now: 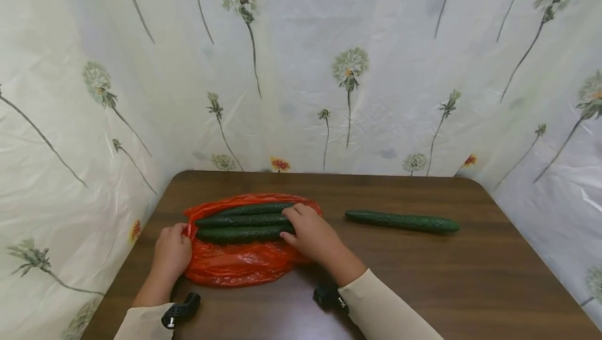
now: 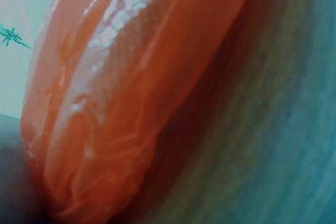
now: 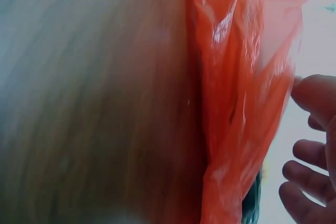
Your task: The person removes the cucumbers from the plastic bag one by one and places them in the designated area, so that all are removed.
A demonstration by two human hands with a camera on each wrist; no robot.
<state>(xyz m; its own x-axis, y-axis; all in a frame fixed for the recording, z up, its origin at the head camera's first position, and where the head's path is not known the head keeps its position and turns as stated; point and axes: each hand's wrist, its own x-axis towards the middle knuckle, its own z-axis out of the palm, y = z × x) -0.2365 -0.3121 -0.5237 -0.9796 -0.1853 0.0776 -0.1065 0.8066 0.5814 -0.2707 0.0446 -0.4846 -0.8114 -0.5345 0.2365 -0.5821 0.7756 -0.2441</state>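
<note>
On the left half of the table lies a red plastic bag [image 1: 235,269], spread open around several dark green cucumbers [image 1: 244,220] lying side by side. My left hand [image 1: 170,251] pinches the bag's left edge; in the left wrist view the crinkled bag [image 2: 105,103] fills the middle and hides the fingertips. Over the right ends of the cucumbers reaches my right hand [image 1: 312,233], fingers and thumb spread apart. The right wrist view shows that hand [image 3: 315,145] beside the bag [image 3: 231,77], its fingers loosely bent. One more cucumber [image 1: 402,221] lies outside the bag, further right.
The brown wooden table [image 1: 423,282] has rounded far corners. Behind it and on both sides hangs white sheeting [image 1: 291,68] with a dandelion print. A black wrist mount [image 1: 181,311] sits on the left wrist, another [image 1: 329,295] on the right.
</note>
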